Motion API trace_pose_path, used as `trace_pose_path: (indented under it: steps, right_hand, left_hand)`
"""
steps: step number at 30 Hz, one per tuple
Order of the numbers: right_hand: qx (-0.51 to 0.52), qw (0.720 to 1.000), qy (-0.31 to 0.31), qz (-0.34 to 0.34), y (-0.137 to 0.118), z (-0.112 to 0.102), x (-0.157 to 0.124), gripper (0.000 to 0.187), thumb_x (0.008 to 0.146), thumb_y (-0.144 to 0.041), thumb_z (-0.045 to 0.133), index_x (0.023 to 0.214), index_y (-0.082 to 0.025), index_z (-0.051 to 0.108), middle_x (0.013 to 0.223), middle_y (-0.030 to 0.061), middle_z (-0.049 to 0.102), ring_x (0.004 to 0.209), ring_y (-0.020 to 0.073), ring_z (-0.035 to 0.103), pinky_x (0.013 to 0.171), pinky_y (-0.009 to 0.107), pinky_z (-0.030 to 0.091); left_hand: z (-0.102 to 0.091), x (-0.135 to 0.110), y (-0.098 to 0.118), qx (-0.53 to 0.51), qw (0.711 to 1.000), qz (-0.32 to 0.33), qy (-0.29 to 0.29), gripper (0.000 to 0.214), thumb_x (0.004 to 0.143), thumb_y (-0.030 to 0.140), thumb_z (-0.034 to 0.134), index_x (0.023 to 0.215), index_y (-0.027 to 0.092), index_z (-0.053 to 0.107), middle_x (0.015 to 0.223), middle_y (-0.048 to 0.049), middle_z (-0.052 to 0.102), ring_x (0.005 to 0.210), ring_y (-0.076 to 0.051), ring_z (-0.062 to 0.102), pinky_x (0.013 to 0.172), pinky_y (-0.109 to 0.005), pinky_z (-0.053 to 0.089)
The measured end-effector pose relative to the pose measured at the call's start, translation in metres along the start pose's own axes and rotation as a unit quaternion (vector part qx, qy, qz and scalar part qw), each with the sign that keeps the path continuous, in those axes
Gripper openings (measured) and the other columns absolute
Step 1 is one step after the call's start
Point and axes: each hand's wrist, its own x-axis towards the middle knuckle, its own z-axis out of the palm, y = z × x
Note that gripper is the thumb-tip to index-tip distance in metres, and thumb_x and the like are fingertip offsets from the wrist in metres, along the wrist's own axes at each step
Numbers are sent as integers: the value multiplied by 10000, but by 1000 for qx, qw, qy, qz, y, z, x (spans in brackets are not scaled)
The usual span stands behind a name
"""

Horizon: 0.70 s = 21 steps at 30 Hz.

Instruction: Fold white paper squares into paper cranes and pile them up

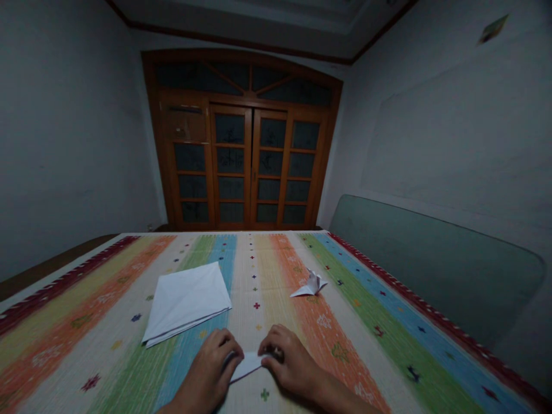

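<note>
Both my hands rest low in the middle of the head view on a striped, multicoloured cloth (353, 322). My left hand (213, 365) and my right hand (288, 359) have curled fingers that press a small piece of folded white paper (248, 365) between them; most of that paper is hidden under the fingers. A stack of flat white paper sheets (187, 299) lies just beyond my left hand. A small finished folded paper figure (311, 284) stands on the cloth beyond my right hand.
A wooden double door with glass panes (248, 167) closes the far end of the room. A grey-green panel (431, 270) leans along the right wall next to the cloth's red-bordered edge. A bare wall runs along the left.
</note>
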Motion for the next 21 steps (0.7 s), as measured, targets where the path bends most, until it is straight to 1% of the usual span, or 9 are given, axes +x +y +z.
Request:
trace_pose_path:
  steps: [2, 4, 7, 10, 12, 14, 17, 19, 21]
  right_hand:
    - [-4, 1000, -1, 3, -3, -1, -1, 215, 750, 11, 745, 824, -191, 748, 926, 47, 682, 915, 219, 649, 812, 314, 491]
    - [-5, 1000, 3, 5, -4, -1, -1, 207, 754, 8, 756, 808, -192, 751, 943, 49, 673, 922, 217, 642, 825, 320, 495]
    - [-4, 1000, 11, 11, -2, 0, 0, 226, 730, 15, 792, 787, -203, 769, 955, 43, 661, 945, 220, 632, 849, 332, 495]
    - [-4, 999, 20, 43, 1, 0, 3, 234, 688, 10, 842, 722, -215, 788, 937, 38, 653, 952, 228, 621, 845, 341, 493]
    - [1, 997, 25, 66, 1, 0, 4, 239, 669, 6, 862, 716, -218, 792, 929, 36, 649, 957, 233, 615, 847, 346, 495]
    - [5, 996, 29, 78, 1, -1, 5, 259, 654, 11, 874, 757, -213, 792, 935, 37, 647, 972, 240, 611, 861, 354, 495]
    - [3, 997, 31, 72, -1, -2, 4, 291, 649, 23, 873, 806, -204, 780, 945, 38, 642, 987, 245, 604, 883, 364, 483]
    - [-1, 998, 28, 62, -1, -3, 2, 279, 669, 23, 857, 811, -202, 772, 956, 37, 637, 986, 240, 602, 884, 361, 475]
    - [-8, 998, 24, 51, -2, -4, 0, 254, 692, 4, 847, 820, -199, 765, 975, 39, 635, 983, 235, 600, 874, 355, 469]
  left_hand:
    - [-2, -2, 0, 19, 1000, 15, 4, 171, 892, 65, 647, 849, 218, 710, 927, -50, 692, 875, -249, 672, 776, -348, 557]
    - [-3, -4, 1, 38, 998, 50, 10, 158, 896, 72, 638, 868, 215, 700, 945, -60, 686, 885, -255, 659, 776, -358, 561]
    - [-6, -6, 2, 68, 990, 121, 14, 188, 931, 68, 569, 941, 211, 690, 982, -79, 694, 922, -263, 640, 794, -371, 571]
    - [-9, -6, 2, 105, 980, 166, -9, 218, 969, 68, 517, 1006, 204, 684, 986, -79, 715, 918, -255, 635, 789, -362, 586]
    - [-11, -7, 1, 138, 972, 186, -27, 204, 971, 82, 541, 1051, 201, 686, 986, -72, 736, 923, -262, 641, 779, -364, 598]
    - [-11, -10, 0, 176, 964, 198, -34, 212, 944, 99, 602, 1114, 199, 682, 1033, -73, 756, 972, -295, 647, 801, -396, 609]
    - [-9, -15, -3, 205, 959, 194, -34, 309, 893, 118, 689, 1189, 203, 664, 1119, -80, 756, 1029, -331, 653, 862, -445, 615]
    - [-7, -18, -6, 194, 963, 184, -43, 322, 893, 119, 704, 1196, 219, 661, 1125, -72, 749, 1009, -311, 669, 866, -428, 622]
    - [-4, -18, -11, 185, 966, 174, -51, 302, 912, 117, 695, 1188, 233, 663, 1122, -65, 743, 982, -289, 680, 835, -395, 632]
